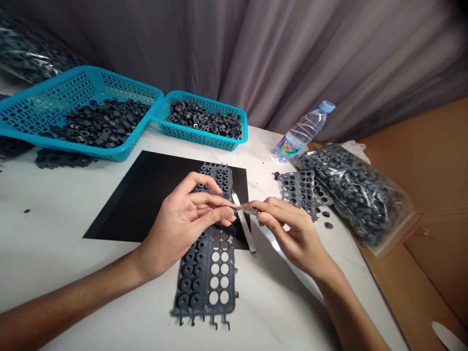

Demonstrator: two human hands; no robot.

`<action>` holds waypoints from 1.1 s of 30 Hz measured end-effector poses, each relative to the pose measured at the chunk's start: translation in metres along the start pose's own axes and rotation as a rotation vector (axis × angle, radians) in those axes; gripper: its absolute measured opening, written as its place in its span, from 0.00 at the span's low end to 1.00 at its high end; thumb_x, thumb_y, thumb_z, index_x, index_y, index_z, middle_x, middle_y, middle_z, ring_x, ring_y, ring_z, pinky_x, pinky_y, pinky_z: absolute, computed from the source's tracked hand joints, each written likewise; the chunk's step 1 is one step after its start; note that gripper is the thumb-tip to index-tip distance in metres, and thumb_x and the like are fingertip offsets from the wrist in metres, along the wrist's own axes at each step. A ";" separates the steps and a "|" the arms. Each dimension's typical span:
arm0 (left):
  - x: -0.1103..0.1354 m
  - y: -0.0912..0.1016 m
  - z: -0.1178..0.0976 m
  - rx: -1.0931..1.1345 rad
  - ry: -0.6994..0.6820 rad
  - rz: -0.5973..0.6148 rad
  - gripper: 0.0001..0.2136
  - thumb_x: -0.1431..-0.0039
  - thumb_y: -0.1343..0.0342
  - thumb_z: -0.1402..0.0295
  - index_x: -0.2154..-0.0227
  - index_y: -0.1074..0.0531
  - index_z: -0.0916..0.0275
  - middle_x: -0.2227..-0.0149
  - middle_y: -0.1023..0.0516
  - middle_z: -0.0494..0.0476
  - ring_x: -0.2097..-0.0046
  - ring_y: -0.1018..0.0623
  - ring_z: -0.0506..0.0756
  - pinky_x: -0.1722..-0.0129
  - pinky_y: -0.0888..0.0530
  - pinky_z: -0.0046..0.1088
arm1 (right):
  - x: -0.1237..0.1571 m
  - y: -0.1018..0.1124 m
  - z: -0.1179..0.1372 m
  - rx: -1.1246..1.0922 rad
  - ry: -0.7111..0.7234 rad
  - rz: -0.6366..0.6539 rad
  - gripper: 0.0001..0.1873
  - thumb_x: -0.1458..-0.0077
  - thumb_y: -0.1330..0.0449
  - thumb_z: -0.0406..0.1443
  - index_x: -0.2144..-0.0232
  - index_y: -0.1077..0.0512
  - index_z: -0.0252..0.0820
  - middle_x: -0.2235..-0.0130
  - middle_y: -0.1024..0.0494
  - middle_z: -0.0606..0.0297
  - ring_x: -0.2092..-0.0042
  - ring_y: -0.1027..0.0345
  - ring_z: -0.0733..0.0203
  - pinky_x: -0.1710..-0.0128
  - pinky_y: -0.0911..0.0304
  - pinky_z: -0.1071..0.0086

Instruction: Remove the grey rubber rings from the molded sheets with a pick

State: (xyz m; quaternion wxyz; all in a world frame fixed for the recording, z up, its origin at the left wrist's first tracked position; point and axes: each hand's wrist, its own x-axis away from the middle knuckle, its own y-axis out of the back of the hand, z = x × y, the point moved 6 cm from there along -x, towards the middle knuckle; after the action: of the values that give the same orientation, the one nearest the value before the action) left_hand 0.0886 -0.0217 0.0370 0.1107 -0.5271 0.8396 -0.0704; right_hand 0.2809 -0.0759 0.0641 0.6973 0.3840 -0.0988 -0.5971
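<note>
While your left hand (186,222) pinches a small ring above the grey moulded strip (204,273) on the surface (73,253), your right hand (288,234) grips a thin blade (245,210). You seem mid-trim; next calls for steady, shallow scraping.

Left hand (186,222): palm up, fingers curled, thumb meeting fingertips. Right hand (292,231): pinched shut, fingertips pointing left, almost touching the left fingertips. Both forearms bare, converging from the lower corners.
</note>
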 end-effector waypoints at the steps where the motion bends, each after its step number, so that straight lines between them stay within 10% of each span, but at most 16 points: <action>1: 0.000 0.000 0.000 -0.002 0.000 0.001 0.16 0.39 0.31 0.71 0.58 0.35 0.60 0.63 0.14 0.53 0.65 0.14 0.52 0.60 0.15 0.25 | 0.000 0.000 0.000 0.003 0.002 0.002 0.14 0.28 0.44 0.34 0.48 0.20 0.39 0.64 0.23 0.61 0.64 0.30 0.61 0.62 0.37 0.66; 33: 0.001 0.000 -0.002 -0.009 0.003 0.007 0.17 0.39 0.31 0.71 0.58 0.36 0.60 0.61 0.13 0.54 0.64 0.13 0.52 0.57 0.15 0.27 | 0.002 0.001 -0.002 -0.010 -0.013 0.009 0.13 0.28 0.44 0.35 0.49 0.20 0.41 0.66 0.23 0.62 0.65 0.30 0.60 0.63 0.37 0.65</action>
State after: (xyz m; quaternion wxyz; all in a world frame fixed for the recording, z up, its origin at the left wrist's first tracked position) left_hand 0.0878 -0.0226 0.0386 0.1071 -0.5247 0.8419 -0.0669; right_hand 0.2835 -0.0765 0.0633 0.7011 0.3762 -0.1022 -0.5970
